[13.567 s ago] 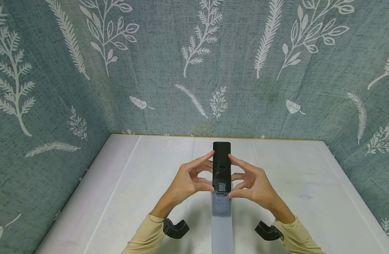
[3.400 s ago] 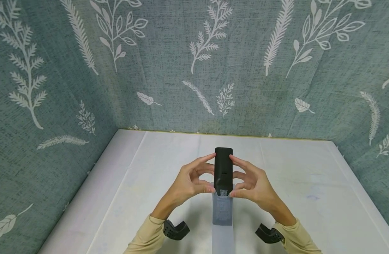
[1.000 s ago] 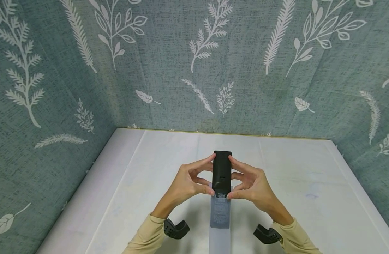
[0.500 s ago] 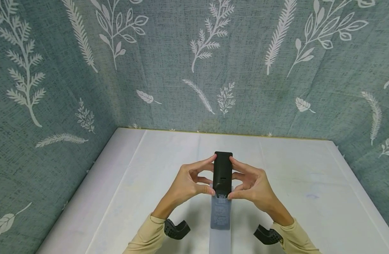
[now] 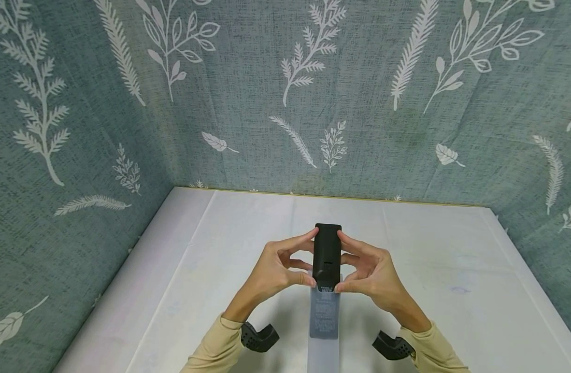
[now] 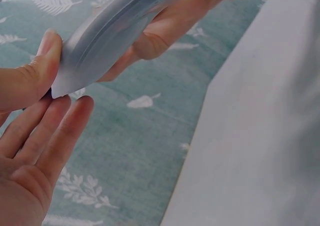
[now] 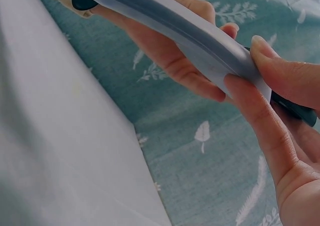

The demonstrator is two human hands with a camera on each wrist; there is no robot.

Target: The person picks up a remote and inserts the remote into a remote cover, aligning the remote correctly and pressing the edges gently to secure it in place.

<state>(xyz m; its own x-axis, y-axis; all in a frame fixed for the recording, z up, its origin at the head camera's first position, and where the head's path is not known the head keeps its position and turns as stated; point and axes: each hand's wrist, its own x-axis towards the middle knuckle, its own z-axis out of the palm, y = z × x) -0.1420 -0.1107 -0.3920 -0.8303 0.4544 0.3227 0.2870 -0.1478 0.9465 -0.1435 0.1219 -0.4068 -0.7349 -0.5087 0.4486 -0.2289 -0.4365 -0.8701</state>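
Observation:
Between my hands in the head view is a black remote control (image 5: 327, 254), back side up. Its near part lies inside a long translucent sleeve (image 5: 324, 355), which shows bluish grey over the remote's printed label. My left hand (image 5: 281, 267) pinches the left edge, thumb at the sleeve's mouth and index finger near the remote's far end. On the right edge my right hand (image 5: 371, 267) grips the same way. The sleeve (image 6: 107, 43) bends in a curve in the left wrist view. In the right wrist view, dark remote (image 7: 297, 108) shows beyond the sleeve's mouth.
A white table (image 5: 220, 238) lies under the hands. Behind and beside it hangs teal leaf-patterned cloth (image 5: 239, 103), meeting the table along its back edge. Black wrist-worn cameras (image 5: 259, 336) sit at both beige sleeve cuffs (image 5: 215, 342).
Since the oldest frame the remote has slid deeper into the translucent sleeve, toward the person. Its QR label, bare before, is now mostly covered. Both hands keep their grip in nearly the same place.

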